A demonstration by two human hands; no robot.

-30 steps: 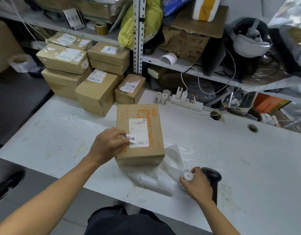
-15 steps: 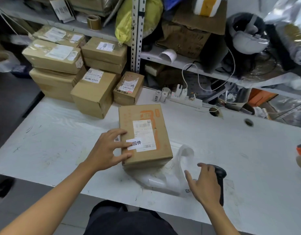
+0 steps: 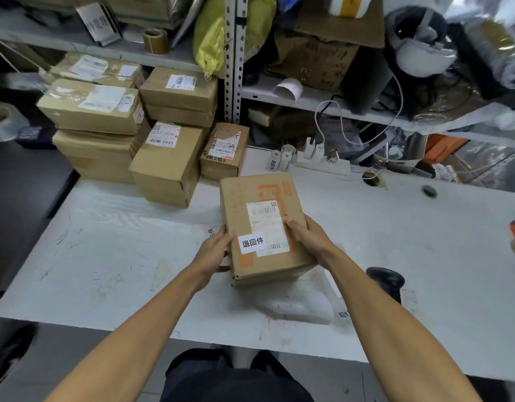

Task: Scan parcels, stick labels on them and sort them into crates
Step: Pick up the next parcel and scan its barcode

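Currently your two hands clamp the cardboard parcel [image 3: 265, 227] from opposite sides above the white table [image 3: 424, 233]. Your left hand [image 3: 212, 253] grips the parcel's left edge, fingers curled against the side wall and thumb at the top face. Your right hand [image 3: 309, 236] grips the right edge, fingers laid over the top face beside the shipping label [image 3: 266, 224]. A small white sticker [image 3: 252, 242] with black characters sits on the top face, overlapping the lower left corner of the shipping label. The parcel's near end is tilted; whether its underside touches the table cannot be told.

Just below the parcel, a crumpled strip of white backing paper [image 3: 296, 303] lies on the table. The black handheld scanner [image 3: 386, 281] lies to the right of it, apart from your right forearm. At the table's far left, a stack of labelled cardboard boxes [image 3: 128, 129] stands against the metal shelving [image 3: 233, 68]. Small label rolls [image 3: 280, 159] and a white power strip [image 3: 323, 163] sit at the table's rear edge
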